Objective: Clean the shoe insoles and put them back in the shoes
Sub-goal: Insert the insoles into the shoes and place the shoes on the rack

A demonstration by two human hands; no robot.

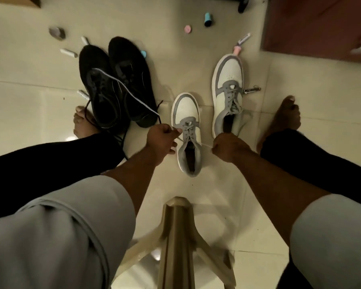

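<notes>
Cream floor tiles (227,195) carry the near white-and-grey lace-up sneaker (187,130). Left hand (159,140) and right hand (225,148) each pinch one end of its white lace (205,145), fingers curled tight.

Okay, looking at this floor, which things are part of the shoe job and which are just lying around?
Part of the job:
- near white and grey shoe, its lace ends pulled by the left hand and right hand
- far white and grey shoe
- black shoes

Lying about:
- pink cap
- blue tube
- metal clip
- white sticks
- plastic stool
</notes>
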